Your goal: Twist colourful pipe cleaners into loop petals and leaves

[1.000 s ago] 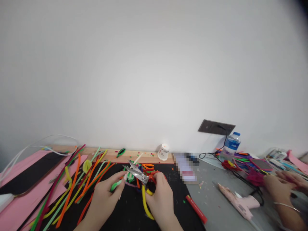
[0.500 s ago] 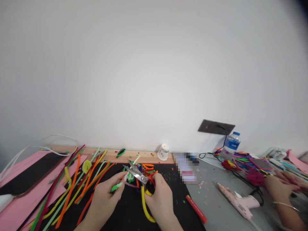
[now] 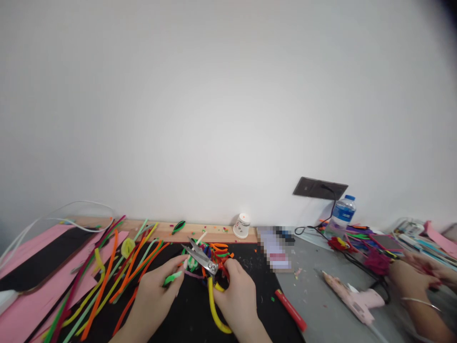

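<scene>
At the near middle of the table [image 3: 310,295], the scissors [image 3: 211,269] were held with parted blades, the right hand's [image 3: 237,293] grip closed on the yellow handles, presumably for leverage. A green piece [image 3: 173,277] was pinched in the left hand's [image 3: 155,288] grip just beside the blades, seemingly for steadiness, while fuzzy sticks [image 3: 107,277] were spread at the left, probably for easy reach.
</scene>
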Available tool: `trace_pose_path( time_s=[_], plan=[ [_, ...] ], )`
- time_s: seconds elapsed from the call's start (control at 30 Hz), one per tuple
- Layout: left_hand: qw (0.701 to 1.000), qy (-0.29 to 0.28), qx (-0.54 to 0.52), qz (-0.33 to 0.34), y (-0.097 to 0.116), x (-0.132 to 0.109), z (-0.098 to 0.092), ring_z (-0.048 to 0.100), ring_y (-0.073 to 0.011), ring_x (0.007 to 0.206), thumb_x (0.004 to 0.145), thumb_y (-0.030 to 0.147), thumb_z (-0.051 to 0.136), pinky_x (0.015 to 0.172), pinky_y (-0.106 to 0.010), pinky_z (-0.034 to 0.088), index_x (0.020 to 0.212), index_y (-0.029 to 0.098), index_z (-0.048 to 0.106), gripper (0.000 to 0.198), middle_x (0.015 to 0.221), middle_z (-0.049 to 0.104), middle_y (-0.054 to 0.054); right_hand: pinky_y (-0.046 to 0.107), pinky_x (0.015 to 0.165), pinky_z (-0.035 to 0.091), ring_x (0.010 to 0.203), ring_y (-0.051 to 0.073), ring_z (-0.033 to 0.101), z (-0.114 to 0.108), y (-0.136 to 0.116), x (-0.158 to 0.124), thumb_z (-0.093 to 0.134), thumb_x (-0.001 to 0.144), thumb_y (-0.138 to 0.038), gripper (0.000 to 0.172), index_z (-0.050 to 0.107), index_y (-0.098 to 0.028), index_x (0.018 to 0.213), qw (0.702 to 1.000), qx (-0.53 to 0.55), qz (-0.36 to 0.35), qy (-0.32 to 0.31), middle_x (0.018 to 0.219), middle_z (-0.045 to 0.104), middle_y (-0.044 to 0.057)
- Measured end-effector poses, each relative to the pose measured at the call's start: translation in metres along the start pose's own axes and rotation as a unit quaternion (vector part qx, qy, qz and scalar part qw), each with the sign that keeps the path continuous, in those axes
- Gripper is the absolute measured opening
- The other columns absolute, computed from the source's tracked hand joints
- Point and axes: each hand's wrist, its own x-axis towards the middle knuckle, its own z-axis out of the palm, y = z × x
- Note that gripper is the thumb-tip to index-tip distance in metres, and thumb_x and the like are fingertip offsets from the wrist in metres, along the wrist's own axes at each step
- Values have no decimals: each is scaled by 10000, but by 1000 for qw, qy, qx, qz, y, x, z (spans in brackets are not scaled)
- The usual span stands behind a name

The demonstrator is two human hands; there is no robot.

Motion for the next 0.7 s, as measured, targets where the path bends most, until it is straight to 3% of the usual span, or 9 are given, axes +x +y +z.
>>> trace_pose_path(
  time_s=[0.5,0.7],
  plan=[
    [999,1,34,13,0,1,0,595,-146,464,805,342,443,526,-199,484,974,160,640,317,479,588,45,214,558,348,625,149,531,2,1,0,543,624,-174,96,507,-205,707,1000,1,-6,2,724,563,-6],
    [999,10,34,18,-4,1,1,647,-151,558,797,322,464,554,-197,499,979,172,638,293,653,696,8,205,543,340,605,140,530,5,3,-1,541,624,-176,78,507,-206,688,1000,-11,-11,8,709,556,-10]
  ],
)
